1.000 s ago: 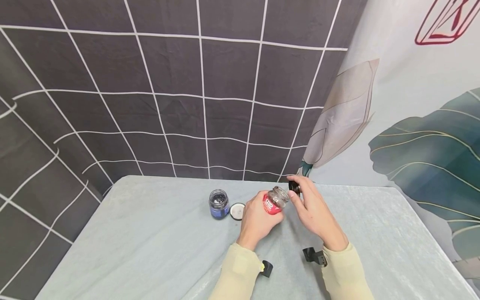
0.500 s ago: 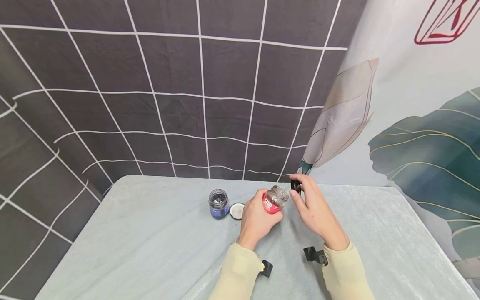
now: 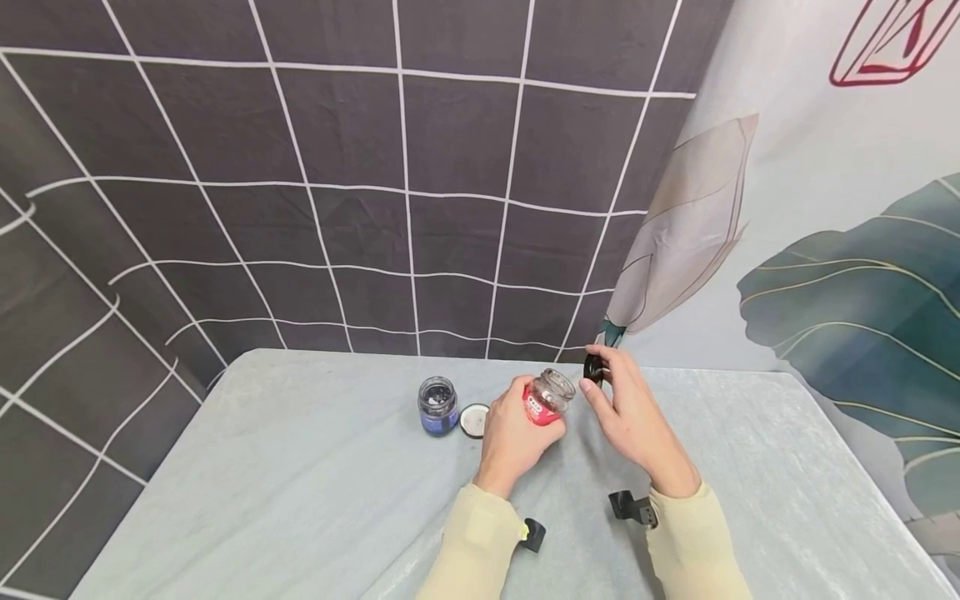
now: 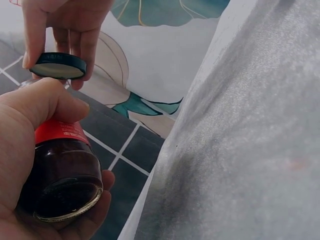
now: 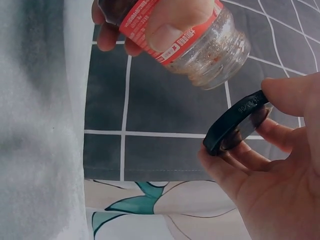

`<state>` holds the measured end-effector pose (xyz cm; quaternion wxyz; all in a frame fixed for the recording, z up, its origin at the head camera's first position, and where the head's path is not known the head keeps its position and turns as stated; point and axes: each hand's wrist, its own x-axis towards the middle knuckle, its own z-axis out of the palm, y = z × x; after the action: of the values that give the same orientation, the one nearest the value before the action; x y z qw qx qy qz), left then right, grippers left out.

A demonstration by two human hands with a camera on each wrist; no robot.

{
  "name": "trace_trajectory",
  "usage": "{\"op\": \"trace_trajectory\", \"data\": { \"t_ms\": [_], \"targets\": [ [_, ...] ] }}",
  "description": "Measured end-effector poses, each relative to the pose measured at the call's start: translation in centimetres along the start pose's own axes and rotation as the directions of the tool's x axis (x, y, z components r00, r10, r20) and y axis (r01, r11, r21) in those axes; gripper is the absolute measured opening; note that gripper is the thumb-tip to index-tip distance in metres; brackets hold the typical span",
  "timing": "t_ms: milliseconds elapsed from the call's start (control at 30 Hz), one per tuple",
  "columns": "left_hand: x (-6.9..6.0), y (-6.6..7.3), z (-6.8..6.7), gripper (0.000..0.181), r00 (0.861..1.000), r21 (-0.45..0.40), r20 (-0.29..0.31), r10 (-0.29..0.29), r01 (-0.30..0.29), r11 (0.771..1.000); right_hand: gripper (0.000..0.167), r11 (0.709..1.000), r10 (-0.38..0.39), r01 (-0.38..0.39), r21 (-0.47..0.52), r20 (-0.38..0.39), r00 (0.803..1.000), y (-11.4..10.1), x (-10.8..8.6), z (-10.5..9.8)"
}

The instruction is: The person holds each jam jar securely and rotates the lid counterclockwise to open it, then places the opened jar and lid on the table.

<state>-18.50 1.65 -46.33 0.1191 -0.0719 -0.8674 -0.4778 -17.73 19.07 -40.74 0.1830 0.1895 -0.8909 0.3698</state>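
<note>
My left hand grips a glass jar with a red label, held above the table and tilted so its open mouth faces up and right. Residue clings inside the clear neck in the right wrist view; dark contents sit toward the base in the left wrist view. By its edge, my right hand holds a black jar lid between thumb and fingers. The lid stands apart from the jar's mouth, just to its right.
An open jar with a blue label and dark contents stands upright on the cloth-covered table. Beside it a lid lies with its pale inside up. A dark gridded curtain hangs behind.
The black lid in my right hand has shifted slightly up and right, away from the jar's mouth. The red-labelled jar has moved slightly left; the blue-labelled jar and its neighbouring lid have stayed put.
</note>
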Motion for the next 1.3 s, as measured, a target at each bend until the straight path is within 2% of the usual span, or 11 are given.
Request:
{"op": "trace_trajectory", "data": {
  "t_ms": [433, 1300],
  "targets": [
    [0.01, -0.14, 0.05, 0.055, 0.999, -0.006, -0.022, 0.026, -0.026, 1.0, 0.047, 0.995, -0.058, 0.056, -0.079, -0.016, 0.998, 0.38, 0.02, 0.06],
    [0.16, -0.4, 0.05, 0.056, 0.999, -0.033, -0.032, 0.015, -0.016, 0.999, 0.049, 1.0, -0.01, 0.01, -0.004, -0.007, 1.0, 0.65, 0.02, 0.1]
  ]
}}
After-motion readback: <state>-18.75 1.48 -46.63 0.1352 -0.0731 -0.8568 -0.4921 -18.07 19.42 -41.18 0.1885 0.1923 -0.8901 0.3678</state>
